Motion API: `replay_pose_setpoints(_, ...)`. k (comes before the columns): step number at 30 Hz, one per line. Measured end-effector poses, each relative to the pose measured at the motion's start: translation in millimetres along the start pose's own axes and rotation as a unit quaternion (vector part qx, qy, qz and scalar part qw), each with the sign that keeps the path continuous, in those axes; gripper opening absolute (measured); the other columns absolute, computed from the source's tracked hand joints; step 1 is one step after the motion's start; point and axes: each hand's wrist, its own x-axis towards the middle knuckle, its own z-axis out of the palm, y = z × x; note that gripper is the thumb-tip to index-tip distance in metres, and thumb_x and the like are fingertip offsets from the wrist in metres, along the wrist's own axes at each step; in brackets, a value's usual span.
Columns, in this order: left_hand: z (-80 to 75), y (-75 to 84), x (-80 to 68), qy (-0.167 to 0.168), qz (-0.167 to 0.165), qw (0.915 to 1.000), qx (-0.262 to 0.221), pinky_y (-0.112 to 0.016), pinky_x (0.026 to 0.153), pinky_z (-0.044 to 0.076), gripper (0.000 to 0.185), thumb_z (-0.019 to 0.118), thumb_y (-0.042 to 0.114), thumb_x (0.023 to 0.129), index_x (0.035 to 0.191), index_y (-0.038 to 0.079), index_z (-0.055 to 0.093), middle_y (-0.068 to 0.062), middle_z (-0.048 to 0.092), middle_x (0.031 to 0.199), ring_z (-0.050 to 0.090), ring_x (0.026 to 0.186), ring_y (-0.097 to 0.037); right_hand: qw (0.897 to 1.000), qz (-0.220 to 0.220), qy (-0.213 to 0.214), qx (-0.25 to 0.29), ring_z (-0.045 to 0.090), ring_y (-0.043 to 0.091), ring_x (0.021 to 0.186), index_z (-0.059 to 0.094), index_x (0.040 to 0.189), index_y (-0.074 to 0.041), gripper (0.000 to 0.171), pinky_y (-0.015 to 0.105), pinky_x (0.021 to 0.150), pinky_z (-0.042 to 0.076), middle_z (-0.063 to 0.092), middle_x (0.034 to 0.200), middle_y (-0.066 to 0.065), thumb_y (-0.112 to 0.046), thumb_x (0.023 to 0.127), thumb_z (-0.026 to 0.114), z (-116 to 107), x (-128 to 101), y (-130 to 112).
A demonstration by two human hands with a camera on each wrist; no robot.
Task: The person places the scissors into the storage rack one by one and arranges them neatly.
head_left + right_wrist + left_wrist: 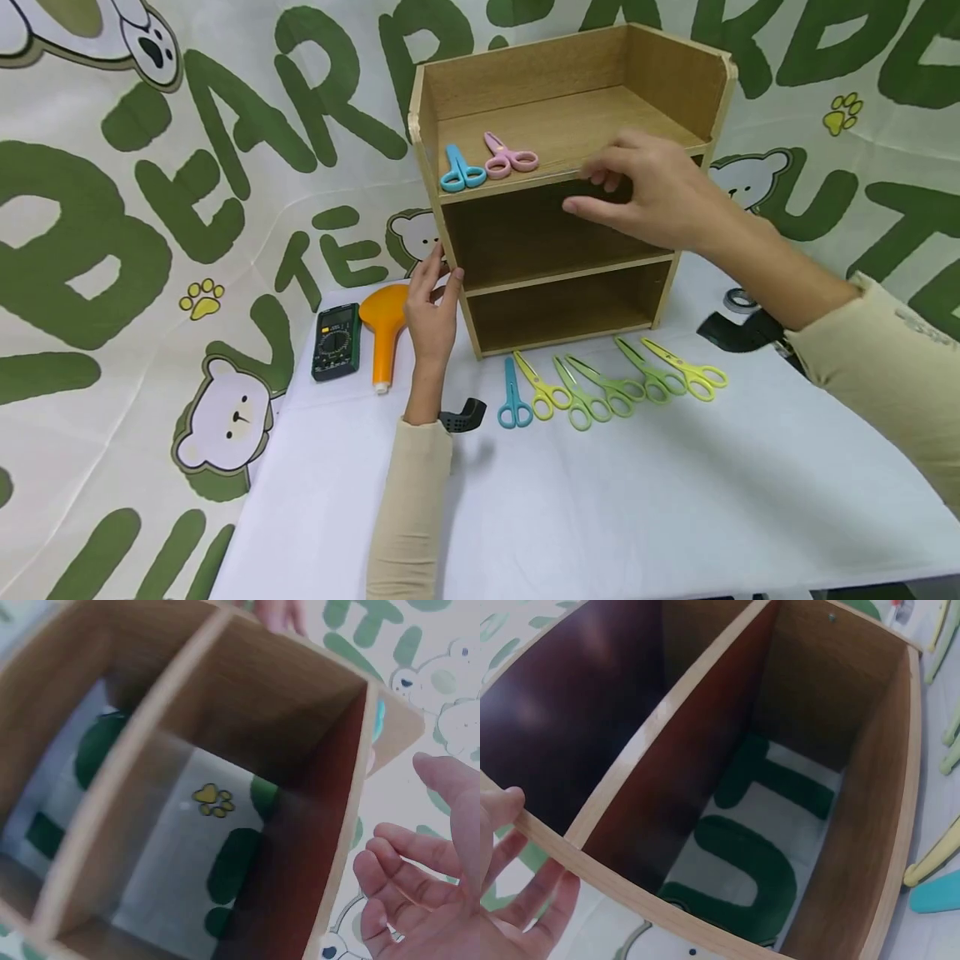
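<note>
Head view: a wooden shelf unit (pixel 562 192) with 3 levels stands on the white-covered bench (pixel 637 517). The left hand (pixel 432 308) rests against its left front edge at the middle level, fingers straight, thumb on the edge. The right hand (pixel 652 190) hovers at the front of the top shelf, fingers loosely spread, holding nothing. On that top shelf lie blue scissors (pixel 462 169) and pink scissors (pixel 510 158), just beside each other. On the bench before the unit sits a row of 6 scissors (pixel 611 385), 1 blue, the others yellow and green. Left of the left hand: an orange tool (pixel 384 327) and a multimeter (pixel 336 342).

Left wrist view: straight fingers (pixel 532 900) touch the unit's edge (pixel 615 871).

Right wrist view: the right hand (pixel 420 892) is open, fingers relaxed, just beside the unit's side panel (pixel 341 825), not gripping it.
</note>
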Motion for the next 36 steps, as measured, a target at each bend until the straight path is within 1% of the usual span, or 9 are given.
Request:
replay_pose_setpoints(4,-1.1,7.1,2.8,0.005,0.011,0.9999,0.009,-0.038,0.091,0.056,0.048,0.065,0.007,0.098,0.145,0.008,0.054,-0.015,0.059,0.131,0.062,0.111,-0.028,1.0,-0.023,0.0,-0.016,0.059,0.023,0.088,0.073,0.108,-0.002,0.033,0.036,0.069,0.047,0.065,0.101,0.009,-0.024,0.085,0.082,5.3,-48.8,16.6)
replay_pose_setpoints(8,-2.9,27.8,2.1,0.003,0.015,0.9998,0.011,-0.037,0.09,0.056,0.048,0.063,0.002,0.097,0.144,0.0,0.052,-0.02,0.059,0.129,0.062,0.11,-0.032,0.999,-0.001,-0.023,-0.03,0.06,0.02,0.084,0.073,0.107,-0.003,0.033,0.033,0.06,0.05,0.067,0.098,0.007,-0.022,0.082,0.084,19.5,-93.8,40.3)
replay_pose_setpoints(13,-2.3,40.8,-1.0,-0.004,0.004,1.0,0.007,-0.033,0.091,0.055,0.047,0.063,0.001,0.097,0.143,-0.001,0.052,-0.02,0.059,0.129,0.061,0.11,-0.032,0.996,0.057,-0.063,-0.038,0.062,0.023,0.085,0.073,0.108,-0.003,0.036,0.039,0.066,0.054,0.067,0.098,0.007,-0.026,0.082,0.083,40.1,-143.9,69.9)
replay_pose_setpoints(17,-0.9,41.0,-2.0,-0.002,0.0,1.0,0.004,-0.032,0.092,0.055,0.047,0.063,0.003,0.098,0.143,-0.001,0.052,-0.02,0.058,0.131,0.061,0.11,-0.032,0.995,0.059,-0.071,-0.045,0.065,0.024,0.084,0.073,0.107,-0.002,0.042,0.042,0.067,0.056,0.067,0.096,0.008,-0.029,0.078,0.087,56.2,-173.3,90.8)
replay_pose_setpoints(20,-1.5,40.0,-2.3,-0.001,-0.003,1.0,0.002,-0.033,0.093,0.054,0.046,0.063,0.003,0.098,0.143,-0.001,0.053,-0.021,0.058,0.132,0.061,0.111,-0.031,0.992,0.072,-0.085,-0.055,0.065,0.026,0.083,0.072,0.108,-0.001,0.047,0.046,0.068,0.055,0.067,0.098,0.01,-0.032,0.076,0.088,66.7,-191.5,103.6)
replay_pose_setpoints(23,-1.9,38.5,-2.4,-0.004,-0.007,1.0,0.001,-0.034,0.093,0.054,0.047,0.063,0.003,0.098,0.143,-0.001,0.052,-0.02,0.058,0.132,0.061,0.112,-0.03,0.986,0.108,-0.114,-0.059,0.066,0.029,0.086,0.071,0.112,0.0,0.053,0.052,0.073,0.051,0.066,0.102,0.013,-0.037,0.077,0.087,74.8,-207.7,113.3)
replay_pose_setpoints(28,-0.5,14.1,-0.6,-0.003,-0.014,0.9999,0.006,-0.032,0.094,0.053,0.048,0.064,0.008,0.098,0.145,0.008,0.053,-0.013,0.057,0.135,0.061,0.114,-0.026,0.972,0.159,-0.16,-0.069,0.064,0.037,0.098,0.069,0.118,0.003,0.067,0.057,0.078,0.045,0.063,0.113,0.021,-0.048,0.077,0.084,86.7,-226.0,125.4)
replay_pose_setpoints(31,-0.3,2.0,0.0,-0.003,-0.015,0.9999,0.002,-0.031,0.095,0.053,0.048,0.065,0.013,0.099,0.146,0.015,0.054,-0.007,0.057,0.135,0.061,0.115,-0.023,0.965,0.174,-0.181,-0.074,0.061,0.043,0.104,0.067,0.12,0.005,0.075,0.06,0.079,0.046,0.061,0.117,0.025,-0.053,0.076,0.083,93.0,-232.0,130.2)
replay_pose_setpoints(36,-0.9,-0.6,-1.5,-0.006,-0.009,0.9999,-0.004,-0.031,0.094,0.054,0.049,0.066,0.021,0.099,0.146,0.021,0.054,-0.002,0.058,0.135,0.061,0.114,-0.018,0.959,0.178,-0.205,-0.08,0.059,0.045,0.106,0.067,0.122,0.004,0.076,0.06,0.08,0.046,0.061,0.117,0.025,-0.055,0.077,0.081,100.5,-238.2,135.6)
